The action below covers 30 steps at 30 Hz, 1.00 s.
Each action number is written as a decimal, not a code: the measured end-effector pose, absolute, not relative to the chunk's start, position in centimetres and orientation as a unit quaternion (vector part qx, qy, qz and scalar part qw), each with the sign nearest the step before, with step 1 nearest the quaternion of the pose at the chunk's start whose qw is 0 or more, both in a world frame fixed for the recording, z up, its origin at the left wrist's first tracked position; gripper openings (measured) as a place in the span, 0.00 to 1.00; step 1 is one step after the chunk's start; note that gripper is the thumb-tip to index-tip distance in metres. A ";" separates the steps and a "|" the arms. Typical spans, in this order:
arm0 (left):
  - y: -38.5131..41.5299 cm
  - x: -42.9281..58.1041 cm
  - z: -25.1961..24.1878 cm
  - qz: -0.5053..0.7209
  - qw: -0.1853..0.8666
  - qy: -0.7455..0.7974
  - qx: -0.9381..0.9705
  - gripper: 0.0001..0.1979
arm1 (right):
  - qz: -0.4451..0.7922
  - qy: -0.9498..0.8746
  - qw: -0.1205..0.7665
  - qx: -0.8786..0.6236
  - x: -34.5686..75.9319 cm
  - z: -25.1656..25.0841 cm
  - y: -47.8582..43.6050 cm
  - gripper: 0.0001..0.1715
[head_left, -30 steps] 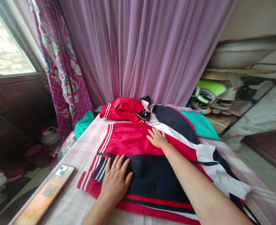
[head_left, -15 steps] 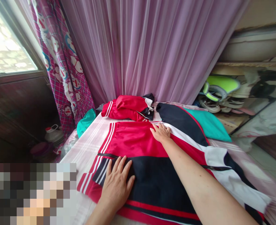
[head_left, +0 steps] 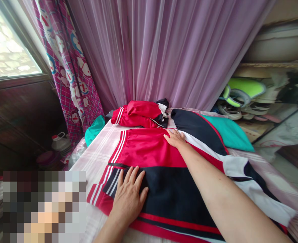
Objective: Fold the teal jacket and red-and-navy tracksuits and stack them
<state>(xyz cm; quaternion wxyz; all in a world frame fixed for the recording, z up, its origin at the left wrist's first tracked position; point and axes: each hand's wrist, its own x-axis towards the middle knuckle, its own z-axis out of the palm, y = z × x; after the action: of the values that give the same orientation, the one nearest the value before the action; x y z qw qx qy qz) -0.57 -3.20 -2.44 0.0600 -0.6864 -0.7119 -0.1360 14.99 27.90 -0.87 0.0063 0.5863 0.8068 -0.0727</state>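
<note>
A red, navy and white tracksuit jacket (head_left: 151,148) lies spread out on the checked bedsheet (head_left: 98,146), its striped hem toward the left. My left hand (head_left: 130,190) rests palm down on the navy part near that hem, fingers spread. Farther up, my right hand (head_left: 175,137) lies flat on the red part by the white stripe, its forearm crossing over the jacket. A navy sleeve (head_left: 199,126) with red piping stretches away at the back, and a white-and-navy sleeve (head_left: 267,199) reaches to the right. Neither hand grips the cloth.
Behind the jacket lies a bundled red garment (head_left: 139,113). A teal cloth (head_left: 230,133) is at the right. Purple curtains (head_left: 159,50) hang at the back. Shelves with shoes (head_left: 231,111) stand right; a plastic jug (head_left: 60,143) is at left. A pixelated patch hides the lower left.
The view has shifted slightly, so everything sits a little farther right. Both hands stay flat at about the same places on the jacket, which looks unchanged.
</note>
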 end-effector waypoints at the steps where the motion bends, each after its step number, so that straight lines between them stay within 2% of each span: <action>1: -3.2 -0.6 -2.5 -0.140 0.060 -0.711 -0.686 0.25 | -0.067 0.815 0.007 0.576 15.2 -0.6 27.3 0.36; 8: -2.9 -0.6 -2.8 -0.159 0.059 -0.713 -0.680 0.24 | -0.021 0.864 -0.013 0.503 20.6 -0.2 17.9 0.34; 17: -2.3 -0.8 -2.4 -0.149 0.063 -0.710 -0.685 0.23 | 0.061 0.769 -0.026 0.636 34.6 -3.4 10.1 0.31; 25: -2.3 -0.2 -0.7 -0.102 0.060 -0.714 -0.690 0.24 | 0.057 0.766 -0.058 0.638 34.6 -1.9 9.0 0.29; 30: -2.4 -0.1 -0.5 -0.119 0.064 -0.704 -0.698 0.22 | 0.081 0.785 -0.128 0.601 35.2 -1.7 6.3 0.29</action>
<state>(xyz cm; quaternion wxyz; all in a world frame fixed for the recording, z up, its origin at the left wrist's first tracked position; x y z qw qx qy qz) -0.09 -2.43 -0.53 0.0637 -0.6975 -0.7037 -0.1194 35.21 6.35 -1.74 -0.1280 0.6012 0.7846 0.0812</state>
